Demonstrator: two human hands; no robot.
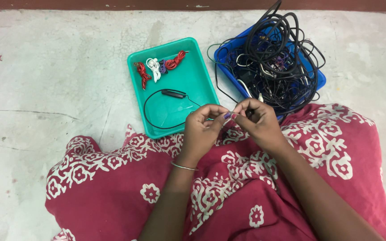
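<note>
My left hand (202,129) and my right hand (258,122) meet above my lap, fingertips pinched together on a thin cable (227,116) that is mostly hidden between them. Just beyond my left hand lies a green tray (202,85). It holds a black neckband earphone (168,96), two red coiled cables (143,73) and a white coiled cable (153,68). Behind my right hand stands a blue tray (316,76) piled with a tangle of black cables (273,53).
I sit on a rough grey concrete floor (54,89). Red cloth with white flower print (246,192) covers my lap and knees. A dark red skirting strip (157,4) runs along the far edge.
</note>
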